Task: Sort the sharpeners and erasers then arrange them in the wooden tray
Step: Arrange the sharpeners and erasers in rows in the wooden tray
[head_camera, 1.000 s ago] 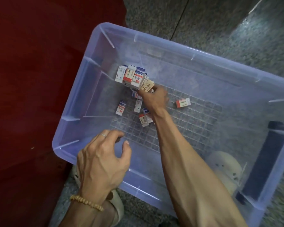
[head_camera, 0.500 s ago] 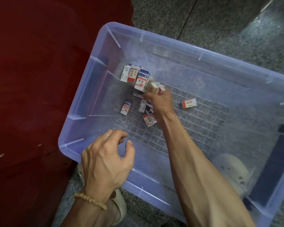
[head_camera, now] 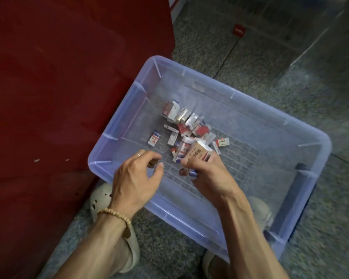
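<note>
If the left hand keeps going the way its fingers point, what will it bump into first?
Probably the right hand and the bunch of small boxes it holds. The left hand, fingers loosely curled and empty, points across a short gap toward them, above the bin. Depth is hard to judge, so it might pass just over them.

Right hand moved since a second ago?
Yes. The right hand, gripping a bundle of erasers, has drawn back from the far-left pile toward the bin's near rim.

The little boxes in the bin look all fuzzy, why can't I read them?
Head view: the erasers in the plastic bin are smeared by motion blur and dim light, so print is unreadable; the right hand gripping a few is blurred too; the floor at the right edge streaks.
</note>
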The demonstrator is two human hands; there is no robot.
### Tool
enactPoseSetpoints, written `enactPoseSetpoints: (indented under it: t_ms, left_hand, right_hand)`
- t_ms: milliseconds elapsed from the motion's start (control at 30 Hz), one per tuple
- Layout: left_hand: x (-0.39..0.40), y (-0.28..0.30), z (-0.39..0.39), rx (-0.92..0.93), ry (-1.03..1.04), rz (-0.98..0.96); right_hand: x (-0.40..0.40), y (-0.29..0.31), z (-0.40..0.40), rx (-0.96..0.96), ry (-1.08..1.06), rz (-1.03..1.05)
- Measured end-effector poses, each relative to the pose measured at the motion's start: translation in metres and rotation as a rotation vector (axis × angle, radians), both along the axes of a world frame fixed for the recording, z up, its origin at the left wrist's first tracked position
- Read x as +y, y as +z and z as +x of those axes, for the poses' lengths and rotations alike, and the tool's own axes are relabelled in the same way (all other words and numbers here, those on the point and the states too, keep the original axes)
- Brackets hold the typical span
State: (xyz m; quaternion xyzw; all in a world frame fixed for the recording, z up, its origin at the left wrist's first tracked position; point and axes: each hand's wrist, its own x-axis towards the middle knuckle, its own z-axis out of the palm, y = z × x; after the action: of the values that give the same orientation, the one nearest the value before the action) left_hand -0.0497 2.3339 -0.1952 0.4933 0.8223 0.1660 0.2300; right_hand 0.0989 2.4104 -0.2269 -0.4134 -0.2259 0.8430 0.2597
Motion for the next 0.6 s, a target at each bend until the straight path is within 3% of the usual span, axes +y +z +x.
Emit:
enactPoseSetpoints:
  t_ms: [133,233,433,600]
  left_hand:
    - [0.004,0.035,0.009,-0.290,0.199,0.191]
    - [-0.002,0.068,0.014,-0.455,0.201,0.284]
    - [-0.019,0.124,0.011,-0.446,0.154,0.398]
    - [-0.036,0.172,0.002,-0.511,0.285,0.552]
  right_hand:
    - [-0.007,0.047,0.008,0.082,0.100,0.006]
    - [-0.009,0.082,0.009,0.088,0.231,0.101]
    - [-0.016,0.150,0.004,0.210,0.378,0.194]
    - [-0.027,0.177,-0.013,0.185,0.218,0.088]
